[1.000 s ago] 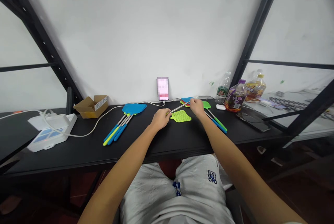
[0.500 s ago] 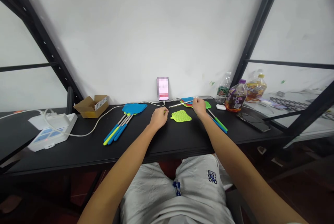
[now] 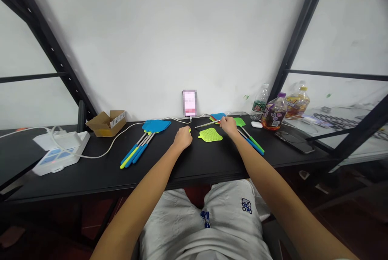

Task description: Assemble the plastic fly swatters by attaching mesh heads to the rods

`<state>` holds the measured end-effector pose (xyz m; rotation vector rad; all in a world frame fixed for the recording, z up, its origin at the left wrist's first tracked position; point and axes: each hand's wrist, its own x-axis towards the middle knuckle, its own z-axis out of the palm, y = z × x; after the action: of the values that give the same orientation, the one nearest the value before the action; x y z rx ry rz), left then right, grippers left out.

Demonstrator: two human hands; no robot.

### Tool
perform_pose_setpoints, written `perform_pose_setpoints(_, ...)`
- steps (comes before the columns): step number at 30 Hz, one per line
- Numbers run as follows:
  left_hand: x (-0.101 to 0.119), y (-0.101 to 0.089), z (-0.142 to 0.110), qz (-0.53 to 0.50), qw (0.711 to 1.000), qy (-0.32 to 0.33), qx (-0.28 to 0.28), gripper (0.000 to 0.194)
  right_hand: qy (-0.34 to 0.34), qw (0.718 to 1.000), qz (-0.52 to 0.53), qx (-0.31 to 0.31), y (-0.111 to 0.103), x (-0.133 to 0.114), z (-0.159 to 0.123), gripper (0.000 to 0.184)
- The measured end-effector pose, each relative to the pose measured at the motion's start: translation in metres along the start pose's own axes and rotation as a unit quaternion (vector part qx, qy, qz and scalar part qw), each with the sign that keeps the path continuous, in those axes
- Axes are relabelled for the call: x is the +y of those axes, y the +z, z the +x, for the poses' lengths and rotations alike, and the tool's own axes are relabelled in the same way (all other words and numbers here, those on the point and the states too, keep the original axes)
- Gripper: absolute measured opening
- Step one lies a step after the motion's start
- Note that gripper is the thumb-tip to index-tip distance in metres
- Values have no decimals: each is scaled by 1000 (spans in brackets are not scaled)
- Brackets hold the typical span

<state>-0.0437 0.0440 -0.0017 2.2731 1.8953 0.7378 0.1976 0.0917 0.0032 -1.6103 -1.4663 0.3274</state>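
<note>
A fly swatter's metal shaft (image 3: 208, 124) lies just behind the lime-green swatter head (image 3: 210, 135), running nearly level, its free end pointing left and slightly down toward the left hand (image 3: 182, 138). The right hand (image 3: 229, 127), just right of the lime head, is curled shut over the shaft's other end, gripping it above overlapping blue, red and green swatter heads (image 3: 217, 117). The left hand, left of the lime head, sits closed, knuckles up, over the tabletop (image 3: 200, 163) — a yellow-green tip (image 3: 190, 130) shows just past its fingers, whether held or not is unclear.
</note>
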Motion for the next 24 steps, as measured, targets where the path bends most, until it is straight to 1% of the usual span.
perform_pose_setpoints(4,-1,-4,-2,43,999,3,7,29,-3,1000,-28,-6,-1,-1,-1,38)
perform_pose_setpoints(9,-3,-5,-2,70,998,-7,0,27,-13,998,-49,-25,1,-1,-2,35)
perform_pose_setpoints(12,-3,-6,-2,88,996,-14,1,22,-23,998,-46,-20,2,0,-1,35)
perform_pose_setpoints(15,-2,-7,-1,102,994,-24,-5,18,-15,998,-52,-16,3,0,0,37)
perform_pose_setpoints(18,-3,-7,-1,97,995,-24,-10,17,-10,998,-58,-14,2,0,1,39)
perform_pose_setpoints(24,-5,-2,1,66,998,-10,-2,16,-24,998,-50,-13,2,-2,0,40)
